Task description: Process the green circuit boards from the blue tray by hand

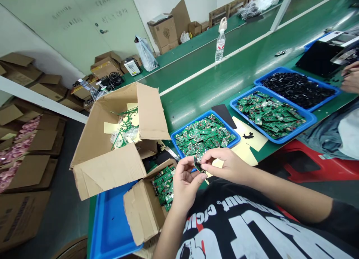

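A small green circuit board (197, 165) is held up in front of my chest, tilted on its edge. My left hand (185, 182) grips it between thumb and fingers. On the other side, the thumb and forefinger of my right hand (231, 164) are pinched together against the board; any small part between them is hidden. Just beyond my hands is a blue tray (238, 140) heaped with green circuit boards (204, 133). Left of my left hand, an open cardboard box (143, 210) holds more boards (165, 186).
A large open carton (106, 173) with green scraps stands at left, above an empty-looking blue tray (112, 221). Rightward are another board tray (280, 140), a tray of black parts (300, 88) and a co-worker's hand (352, 77). A water bottle (220, 45) stands behind.
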Demonstrator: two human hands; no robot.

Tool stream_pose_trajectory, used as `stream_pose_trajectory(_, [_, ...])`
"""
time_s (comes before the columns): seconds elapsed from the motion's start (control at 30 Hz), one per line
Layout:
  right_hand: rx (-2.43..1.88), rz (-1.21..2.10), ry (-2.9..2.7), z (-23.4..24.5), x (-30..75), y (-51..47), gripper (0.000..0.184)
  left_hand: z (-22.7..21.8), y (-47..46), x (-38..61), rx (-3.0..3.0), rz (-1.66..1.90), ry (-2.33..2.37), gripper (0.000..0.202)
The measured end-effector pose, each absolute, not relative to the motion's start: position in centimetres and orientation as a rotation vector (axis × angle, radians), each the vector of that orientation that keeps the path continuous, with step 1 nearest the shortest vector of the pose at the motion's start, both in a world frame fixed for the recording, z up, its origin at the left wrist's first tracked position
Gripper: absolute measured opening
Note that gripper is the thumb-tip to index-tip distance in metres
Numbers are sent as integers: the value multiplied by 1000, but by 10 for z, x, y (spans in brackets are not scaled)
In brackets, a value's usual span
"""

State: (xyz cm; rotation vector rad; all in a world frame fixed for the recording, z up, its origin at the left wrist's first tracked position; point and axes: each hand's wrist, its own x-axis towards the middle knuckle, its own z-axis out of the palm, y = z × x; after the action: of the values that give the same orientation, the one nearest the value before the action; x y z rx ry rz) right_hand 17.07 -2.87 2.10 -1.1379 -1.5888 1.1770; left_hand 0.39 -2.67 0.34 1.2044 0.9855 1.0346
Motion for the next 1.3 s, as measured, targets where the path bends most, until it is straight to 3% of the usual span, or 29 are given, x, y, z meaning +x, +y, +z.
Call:
stream_pose_trajectory(0.5, [-1142,1351,-1533,28,176,-28,9,3,-22,0,1509,1112,979,29])
stream_pose_trajectory(0.63, [-1099,1593,-1366,32,176,-29,12,-1,-15,-5,2083,1282,1174,21])
stream_pose_trajectory(0.8, [-870,1884,-1007,35,177,-28,17,0,-10,-8,2289,1434,1140,32])
stream_pose_trajectory(1.03, [-884,1949,-1010,37,174,-32,20,5,-9,-5,2292,1566,1136,35])
stream_pose_trajectory(1.3, [-917,1971,-1047,29,175,-28,17,4,-14,-6,2134,1475,1087,28])
